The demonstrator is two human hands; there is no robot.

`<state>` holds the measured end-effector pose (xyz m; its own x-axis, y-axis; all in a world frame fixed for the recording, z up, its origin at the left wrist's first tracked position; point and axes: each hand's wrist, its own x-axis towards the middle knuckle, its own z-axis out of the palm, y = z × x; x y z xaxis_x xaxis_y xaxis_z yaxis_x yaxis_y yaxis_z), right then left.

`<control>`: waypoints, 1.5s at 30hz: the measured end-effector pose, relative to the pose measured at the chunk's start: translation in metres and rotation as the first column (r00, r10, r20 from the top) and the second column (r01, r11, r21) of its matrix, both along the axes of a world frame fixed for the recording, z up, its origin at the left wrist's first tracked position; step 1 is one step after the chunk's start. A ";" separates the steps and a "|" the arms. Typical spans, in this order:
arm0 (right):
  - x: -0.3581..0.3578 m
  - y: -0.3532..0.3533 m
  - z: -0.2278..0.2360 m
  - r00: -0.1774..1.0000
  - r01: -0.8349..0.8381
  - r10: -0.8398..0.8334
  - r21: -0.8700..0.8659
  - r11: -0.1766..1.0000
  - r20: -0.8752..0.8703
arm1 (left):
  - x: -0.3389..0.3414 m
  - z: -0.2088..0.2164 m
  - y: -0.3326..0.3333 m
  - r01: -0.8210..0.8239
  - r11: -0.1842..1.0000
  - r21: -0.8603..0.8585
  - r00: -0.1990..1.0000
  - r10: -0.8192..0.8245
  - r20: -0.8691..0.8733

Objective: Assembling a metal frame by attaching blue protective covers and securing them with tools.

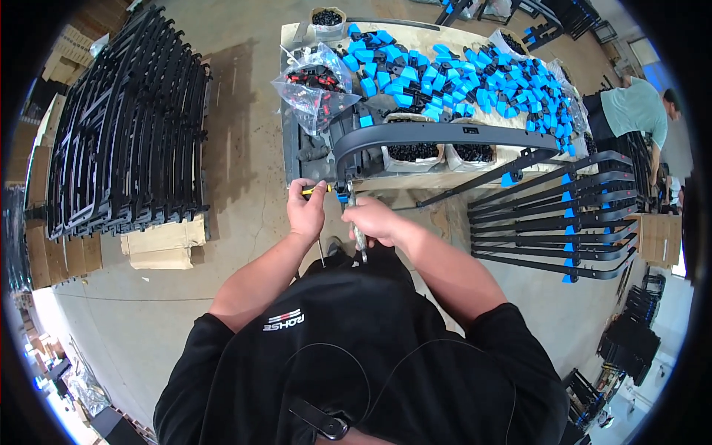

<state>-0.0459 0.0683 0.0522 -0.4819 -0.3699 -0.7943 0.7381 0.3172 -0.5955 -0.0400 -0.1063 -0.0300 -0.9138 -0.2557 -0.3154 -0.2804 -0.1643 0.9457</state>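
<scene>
Pinched in my left hand [305,211] is a screwdriver with a yellow-and-black handle [317,190], close to the lower end of a bent black metal frame bar [445,134]. My right hand [372,219] is closed around metal pliers [360,236], whose jaws reach up to that same bar end. A small blue piece [343,197] sits there between both hands. From this end the bar curves up and runs right across the table's front. My fingers partly cover the tools, and exactly what the jaws grip is too small to tell.
Many blue-and-black plastic parts [445,78] cover the worktable [475,38]. A plastic bag [317,85] of red and black pieces and boxes of small black parts [412,152] stand there too. Black frames [126,141] are stacked left, more bars [552,222] right. A co-worker [630,111] is far right.
</scene>
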 end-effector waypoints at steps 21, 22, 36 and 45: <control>0.012 -0.007 -0.007 0.997 0.050 -0.044 0.088 0.995 -0.065 | 0.000 -0.010 0.003 -0.030 0.985 -0.171 1.000 0.029 -0.007; 0.011 -0.004 -0.012 0.999 0.041 -0.041 0.009 0.999 -0.026 | -0.001 -0.006 0.003 -0.009 0.989 -0.148 1.000 0.006 -0.021; 0.017 -0.006 -0.055 0.916 -0.046 0.192 0.384 0.922 -0.351 | -0.010 -0.007 0.011 0.022 0.998 -0.051 1.000 -0.022 -0.003; 0.018 -0.011 -0.001 0.982 -0.021 0.045 0.131 0.991 -0.181 | -0.004 0.006 0.013 -0.026 0.994 -0.104 1.000 0.025 -0.006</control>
